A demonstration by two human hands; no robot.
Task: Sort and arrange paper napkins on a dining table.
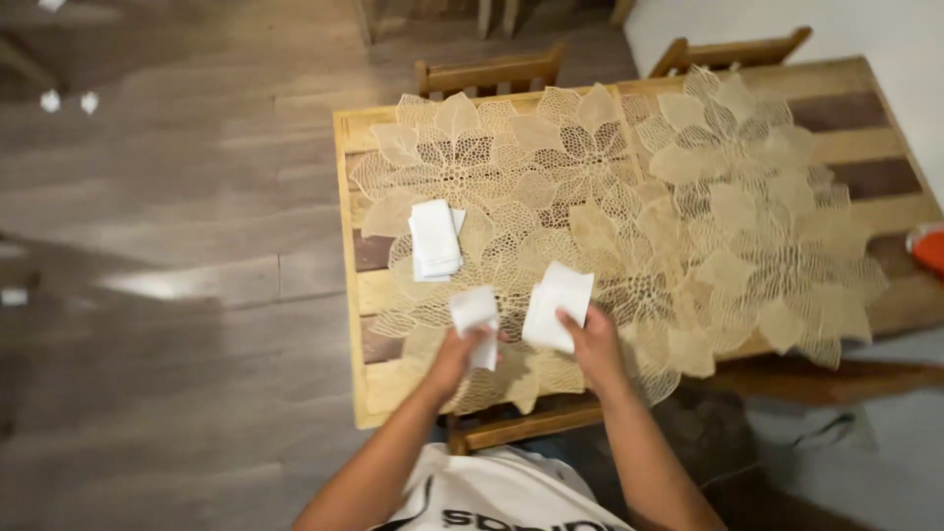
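At 6 o'clock over the table [359, 265], left hand [454, 356] pinches one napkin [474, 313], right hand [593, 344] clamps another napkin [559, 305]; light, floppy, best gripped by edges.

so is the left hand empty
No, the left hand holds a folded white napkin above the table.

orange object [929, 248] far right of the right hand [592, 346] — cut by the frame edge, kind unclear | white specks [69, 100] far upper left of the left hand [457, 356] — too small to tell | left fingertips hidden behind folded white napkin [475, 317]
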